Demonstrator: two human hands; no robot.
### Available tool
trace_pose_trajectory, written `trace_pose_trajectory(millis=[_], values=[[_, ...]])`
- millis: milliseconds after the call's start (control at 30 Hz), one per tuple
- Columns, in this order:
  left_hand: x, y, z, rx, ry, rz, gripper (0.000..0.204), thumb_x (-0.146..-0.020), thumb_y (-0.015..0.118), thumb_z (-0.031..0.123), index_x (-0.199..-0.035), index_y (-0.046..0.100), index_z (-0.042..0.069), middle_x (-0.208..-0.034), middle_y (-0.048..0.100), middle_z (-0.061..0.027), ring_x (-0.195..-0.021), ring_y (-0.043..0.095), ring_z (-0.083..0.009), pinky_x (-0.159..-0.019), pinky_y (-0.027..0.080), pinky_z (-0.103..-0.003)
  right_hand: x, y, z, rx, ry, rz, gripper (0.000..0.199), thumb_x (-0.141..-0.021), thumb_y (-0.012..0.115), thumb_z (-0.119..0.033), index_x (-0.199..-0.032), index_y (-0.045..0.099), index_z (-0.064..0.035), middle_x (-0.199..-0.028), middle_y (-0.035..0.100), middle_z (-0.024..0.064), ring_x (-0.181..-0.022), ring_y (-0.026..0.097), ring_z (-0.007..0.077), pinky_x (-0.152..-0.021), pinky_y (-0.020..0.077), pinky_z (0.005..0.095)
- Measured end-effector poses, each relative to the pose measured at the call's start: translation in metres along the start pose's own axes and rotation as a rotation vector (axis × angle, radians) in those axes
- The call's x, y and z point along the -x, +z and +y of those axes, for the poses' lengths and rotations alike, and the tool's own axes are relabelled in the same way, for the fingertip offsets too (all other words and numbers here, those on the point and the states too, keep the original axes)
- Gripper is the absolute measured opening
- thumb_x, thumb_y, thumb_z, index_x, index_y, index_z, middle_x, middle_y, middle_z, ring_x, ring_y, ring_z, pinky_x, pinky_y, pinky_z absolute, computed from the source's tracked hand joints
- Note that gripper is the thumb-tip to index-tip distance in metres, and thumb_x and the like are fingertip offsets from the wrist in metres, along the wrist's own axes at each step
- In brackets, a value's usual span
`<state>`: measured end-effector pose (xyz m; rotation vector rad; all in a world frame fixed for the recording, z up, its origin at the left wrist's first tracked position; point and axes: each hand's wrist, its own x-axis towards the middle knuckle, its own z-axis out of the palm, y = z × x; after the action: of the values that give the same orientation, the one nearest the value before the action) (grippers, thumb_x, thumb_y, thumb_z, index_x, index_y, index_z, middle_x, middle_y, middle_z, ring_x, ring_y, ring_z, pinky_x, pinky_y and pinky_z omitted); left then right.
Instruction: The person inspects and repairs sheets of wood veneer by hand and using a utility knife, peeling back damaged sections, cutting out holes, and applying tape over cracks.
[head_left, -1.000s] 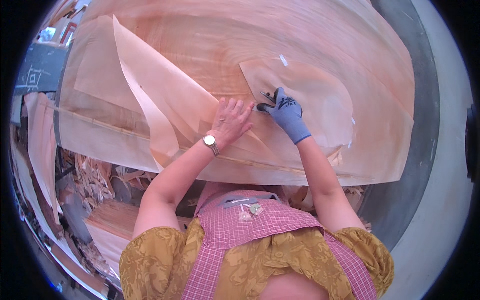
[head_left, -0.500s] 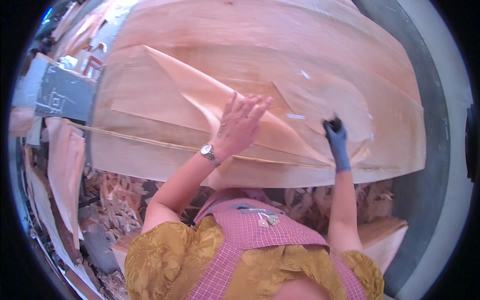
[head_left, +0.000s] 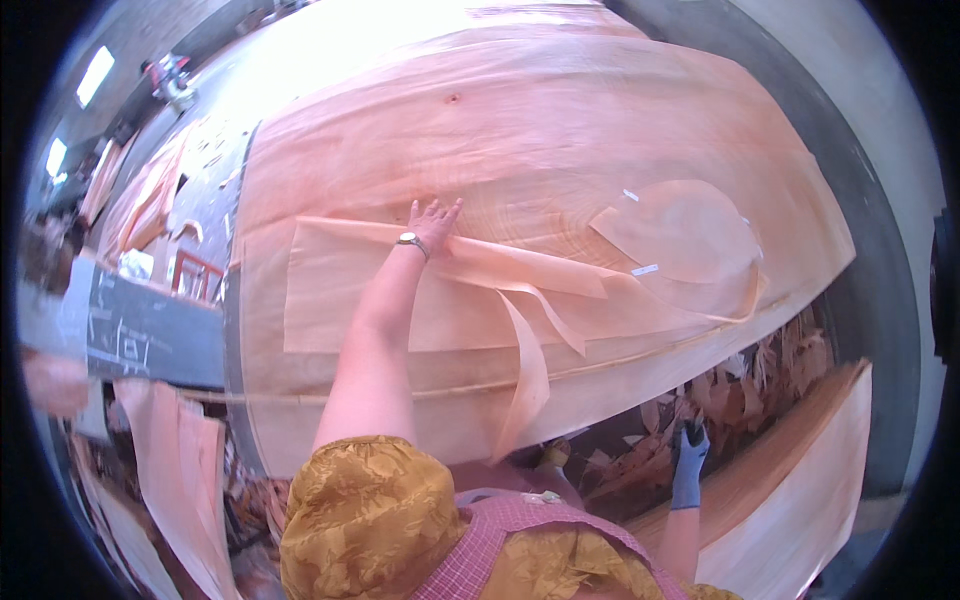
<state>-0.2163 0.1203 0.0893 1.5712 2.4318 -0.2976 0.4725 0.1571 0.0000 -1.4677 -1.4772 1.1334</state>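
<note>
My bare left hand (head_left: 434, 228), a watch on its wrist, lies with spread fingers at the upper edge of a thin wood veneer piece (head_left: 350, 300). That piece is partly folded over and rests on a large veneer sheet (head_left: 560, 120). Two narrow veneer strips (head_left: 528, 375) curl from it toward my body. My right hand (head_left: 690, 460), in a blue glove with black fingers, is low beyond the sheet's near edge, over veneer scraps. Its fingers look curled; what they hold, if anything, I cannot make out. A rounded veneer piece (head_left: 695, 230) lies right of centre.
Small white tape pieces (head_left: 645, 270) lie by the rounded veneer. Torn scraps (head_left: 745, 385) fill the space below the near edge. A veneer stack (head_left: 790, 490) stands at the lower right. A grey board (head_left: 150, 330) and hanging veneer sheets (head_left: 175, 450) are at the left.
My right hand has moved off the sheet, down to the scraps near my body. My left hand has reached farther away and left. The folded veneer lies flatter, with strips now loose; the view has shifted.
</note>
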Motion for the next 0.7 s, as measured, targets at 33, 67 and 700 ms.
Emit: trace_pose_trajectory(millis=[33, 67, 700], values=[[0.006, -0.008, -0.006, -0.023, 0.018, -0.044, 0.087, -0.082, 0.067, 0.015, -0.156, 0.022, 0.021, -0.148, 0.047, -0.0062, -0.139, 0.038, -0.0249, -0.12, 0.014, -0.055, 0.037, 0.025, -0.035, -0.019, 0.063, 0.009, 0.008, -0.09, 0.069, -0.009, -0.096, 0.065, -0.006, -0.077, 0.062, -0.0011, -0.06, 0.052, 0.007, -0.053, 0.0433, 0.0233], [0.008, 0.015, -0.031, -0.059, 0.11, 0.227, 0.06, -0.08, 0.067, 0.018, -0.138, 0.052, 0.018, -0.12, 0.065, -0.0054, -0.118, 0.055, -0.0249, -0.115, 0.026, -0.05, 0.064, 0.045, -0.061, -0.04, 0.118, 0.011, 0.008, -0.09, 0.069, -0.009, -0.097, 0.065, -0.006, -0.078, 0.063, -0.0011, -0.06, 0.053, 0.0072, -0.053, 0.0442, 0.0228], [0.494, 0.069, 0.046, 0.468, 0.867, 0.131, 0.035, -0.088, 0.059, 0.027, -0.114, 0.06, 0.004, -0.105, 0.067, -0.0142, -0.099, 0.064, -0.0301, -0.085, 0.049, -0.043, 0.454, 0.294, -0.131, -0.862, 0.268, 0.461, 0.019, -0.089, 0.072, -0.009, -0.106, 0.066, -0.0038, -0.085, 0.065, -0.0005, -0.071, 0.059, 0.0096, -0.062, 0.0492, 0.0249]])
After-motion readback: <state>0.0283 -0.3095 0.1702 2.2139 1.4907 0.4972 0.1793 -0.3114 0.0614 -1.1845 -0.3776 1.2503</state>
